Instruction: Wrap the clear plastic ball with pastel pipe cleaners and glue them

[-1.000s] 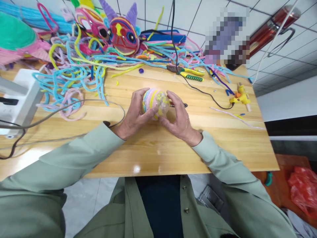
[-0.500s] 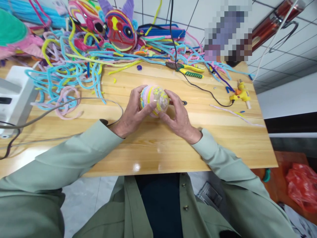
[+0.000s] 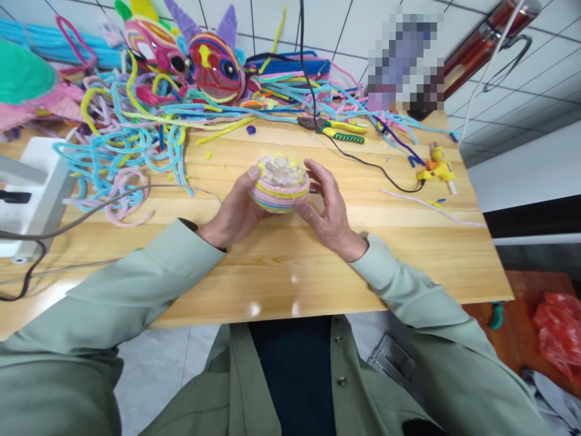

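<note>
A round ball [image 3: 282, 192], wound with pink, yellow and blue fuzzy stems, is between my hands just above the tabletop. Its clear, partly bare end faces up, ringed with yellow bits. My left hand [image 3: 238, 209] grips the ball from the left, thumb on its upper left edge, the other fingers hidden under it. My right hand [image 3: 329, 212] cups the right side loosely, thumb at the lower right edge and fingers curved beside it. A small dark item on the table behind my right fingers is mostly hidden.
Tangled pipe cleaners [image 3: 131, 133] and decorated animal-face balls [image 3: 215, 66] lie along the back of the wooden table [image 3: 272, 272]. Pliers [image 3: 333, 128] and a yellow glue gun [image 3: 436, 169] lie to the right. A white power strip [image 3: 40, 200] with cables sits left.
The ball has turned so its clear end, which faced right, now points up. My left hand has shifted lower around it, and my right fingers have loosened. The view has shifted slightly.
</note>
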Motion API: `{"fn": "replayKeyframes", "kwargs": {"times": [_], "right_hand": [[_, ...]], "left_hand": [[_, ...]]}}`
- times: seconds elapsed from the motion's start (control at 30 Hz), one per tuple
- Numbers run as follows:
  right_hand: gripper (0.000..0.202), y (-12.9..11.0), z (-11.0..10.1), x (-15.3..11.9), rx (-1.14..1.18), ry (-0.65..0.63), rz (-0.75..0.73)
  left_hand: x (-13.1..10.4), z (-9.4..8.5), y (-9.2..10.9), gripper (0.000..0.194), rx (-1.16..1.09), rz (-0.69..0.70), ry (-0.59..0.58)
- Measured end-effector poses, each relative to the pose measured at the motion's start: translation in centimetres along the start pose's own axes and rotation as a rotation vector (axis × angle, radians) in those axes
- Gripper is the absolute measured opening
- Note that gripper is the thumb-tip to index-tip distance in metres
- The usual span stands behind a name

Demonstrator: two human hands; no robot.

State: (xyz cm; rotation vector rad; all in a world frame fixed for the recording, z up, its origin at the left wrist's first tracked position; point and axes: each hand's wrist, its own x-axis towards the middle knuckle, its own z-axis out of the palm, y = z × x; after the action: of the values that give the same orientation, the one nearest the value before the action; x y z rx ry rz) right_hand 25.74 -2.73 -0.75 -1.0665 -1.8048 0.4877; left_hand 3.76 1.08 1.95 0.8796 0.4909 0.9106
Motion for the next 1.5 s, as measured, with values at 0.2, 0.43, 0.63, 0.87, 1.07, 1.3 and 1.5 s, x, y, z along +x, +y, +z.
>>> {"fn": "replayKeyframes", "kwargs": {"times": [0.2,0.43,0.63,0.87,1.07,1.3,1.5], "right_hand": [[0.088,-0.6,0.1,0.0,-0.196,0.074,-0.173],[0.068,-1.3,0.1,-0.2,-0.357,0.050,-0.294],[0.060,-1.2,0.2,-0.3,-0.331,0.020,-0.293],[0.057,-1.0,0.2,-0.5,-0.364,0.023,-0.292],[0.057,-0.9,0.1,-0.3,-0.417,0.058,-0.369],[0.046,-1.1,0.1,-0.4,-0.397,0.030,-0.271],[0.049,-0.9,0.2,-0.4,-0.306,0.028,-0.231]], "left_hand": [[0.1,-0.3,0.4,0.064,-0.139,-0.101,-0.047],[0.1,-0.6,0.4,0.062,-0.085,-0.105,-0.055],[0.1,-0.5,0.4,0.065,0.114,-0.048,-0.088],[0.1,-0.5,0.4,0.067,0.165,-0.038,-0.109],[0.1,-0.7,0.3,0.068,0.118,-0.062,-0.062],[0.1,-0.5,0.3,0.068,0.155,-0.055,-0.101],[0.2,-0.9,0.2,0.066,0.147,-0.049,-0.118]]}}
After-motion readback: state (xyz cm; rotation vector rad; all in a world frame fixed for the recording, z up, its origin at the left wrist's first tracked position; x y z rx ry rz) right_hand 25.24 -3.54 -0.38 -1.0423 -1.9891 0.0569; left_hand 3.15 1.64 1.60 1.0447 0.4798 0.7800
